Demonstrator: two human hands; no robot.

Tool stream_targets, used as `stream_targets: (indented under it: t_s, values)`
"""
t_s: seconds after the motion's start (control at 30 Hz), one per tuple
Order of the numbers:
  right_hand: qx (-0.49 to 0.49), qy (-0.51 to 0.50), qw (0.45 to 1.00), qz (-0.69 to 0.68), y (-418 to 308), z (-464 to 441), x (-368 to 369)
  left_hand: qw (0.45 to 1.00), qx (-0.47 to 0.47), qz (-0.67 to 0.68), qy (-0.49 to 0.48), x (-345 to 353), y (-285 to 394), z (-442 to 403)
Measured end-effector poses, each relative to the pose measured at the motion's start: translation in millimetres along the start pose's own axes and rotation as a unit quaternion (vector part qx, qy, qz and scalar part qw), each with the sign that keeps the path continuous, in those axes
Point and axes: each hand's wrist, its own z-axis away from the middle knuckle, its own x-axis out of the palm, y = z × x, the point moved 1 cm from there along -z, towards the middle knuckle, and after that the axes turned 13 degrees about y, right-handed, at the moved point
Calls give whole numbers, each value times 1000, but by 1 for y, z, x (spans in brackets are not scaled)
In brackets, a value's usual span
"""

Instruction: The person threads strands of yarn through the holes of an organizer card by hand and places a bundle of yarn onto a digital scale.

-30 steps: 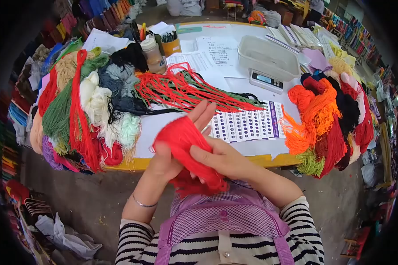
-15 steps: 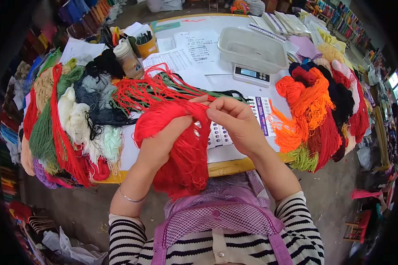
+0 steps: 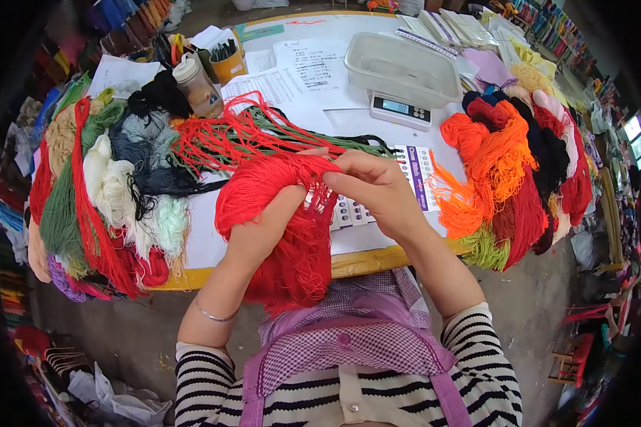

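Observation:
A thick skein of red thread (image 3: 292,263) hangs over the table's front edge, its loose strands drooping toward my lap. My left hand (image 3: 267,224) is wrapped round the upper part, thumb on top and most fingers buried in the thread. At the skein's right side, my right hand (image 3: 370,188) pinches a few strands between thumb and forefinger. Just beyond both hands lie long red and green threads (image 3: 242,135) with dark ends. Printed cards with rows of thread samples (image 3: 417,178) lie partly under my right hand.
Piles of coloured skeins flank me, white ones (image 3: 114,192) left and orange ones (image 3: 506,156) right. Behind stand a digital scale (image 3: 400,110) bearing a clear plastic tub (image 3: 406,71), a bottle (image 3: 196,85), a pen holder (image 3: 228,64) and papers (image 3: 306,64).
My right hand has shifted slightly left and down against the skein, its fingers pointing more into the strands. My left hand keeps its grip. The whole view has tilted a little.

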Motion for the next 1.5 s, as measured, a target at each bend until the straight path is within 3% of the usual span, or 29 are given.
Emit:
stream_targets:
  t_s: [0.07,0.1,0.17,0.3,0.37,0.4,0.43,0.5,0.53,0.57,0.6,0.63,0.67,0.7,0.77,0.83,0.9,0.93,0.97,1.03,1.07,1.13,1.17,1.3,1.37,1.5]
  values:
    - [-9,10,999,-34,-6,2,3,978,-183,48,91,-3,1,9]
    - [-9,8,999,-32,-4,2,3,977,-183,50,92,-2,0,10]
    - [-13,12,1000,-18,0,2,2,993,-70,-28,89,-1,-2,10]
    - [24,29,999,-37,-1,2,6,993,-67,-23,100,-4,-8,11]
    - [114,2,978,-173,1,0,6,975,-160,125,89,-3,-7,10]
    - [113,2,979,-172,3,-2,5,945,-228,225,60,-4,-6,10]
    - [161,-28,945,-285,6,-3,5,920,-280,253,106,-7,-4,7]
    - [250,-85,829,-493,13,-6,0,846,-304,429,92,-17,10,5]
    - [269,-156,797,-518,13,-7,-8,815,-302,493,48,-29,13,6]
    - [266,-154,798,-519,0,-4,-15,778,-300,552,2,-46,15,8]
    - [261,-146,917,-264,-20,4,-21,785,-273,555,-18,-68,14,12]
    - [240,-125,963,12,-31,10,-29,791,-246,559,-38,-92,12,19]
    - [143,-141,963,182,-30,13,-40,799,-232,554,-2,-112,17,27]
    - [143,-133,963,184,-34,14,-55,807,-216,549,33,-131,21,35]
    - [104,-218,889,388,-43,13,-79,837,-228,491,75,-166,20,50]
    - [157,-203,906,337,-56,17,-81,855,-233,452,99,-167,17,59]
    - [246,-141,937,202,-58,15,-83,871,-242,406,131,-159,22,68]
    - [283,-170,944,0,-47,11,-85,880,-248,374,158,-149,23,69]
    - [285,-183,941,-1,-43,12,-71,881,-243,369,169,-132,27,68]
    - [198,-100,970,-97,-31,23,-25,925,-292,188,151,-89,32,61]
    - [205,-93,965,-134,-25,25,-5,932,-276,225,72,-67,32,57]
    - [173,-65,979,-87,-15,30,29,919,-254,301,32,-30,38,53]
    - [151,-74,984,-60,-3,27,37,939,-203,278,-23,-24,35,50]
    - [140,-126,981,-40,-3,33,49,964,-176,199,16,-15,26,47]
    - [95,-95,990,-34,-2,33,50,971,-156,182,11,-16,23,47]
    - [111,-69,990,-51,-2,32,44,972,-145,179,39,-25,18,47]
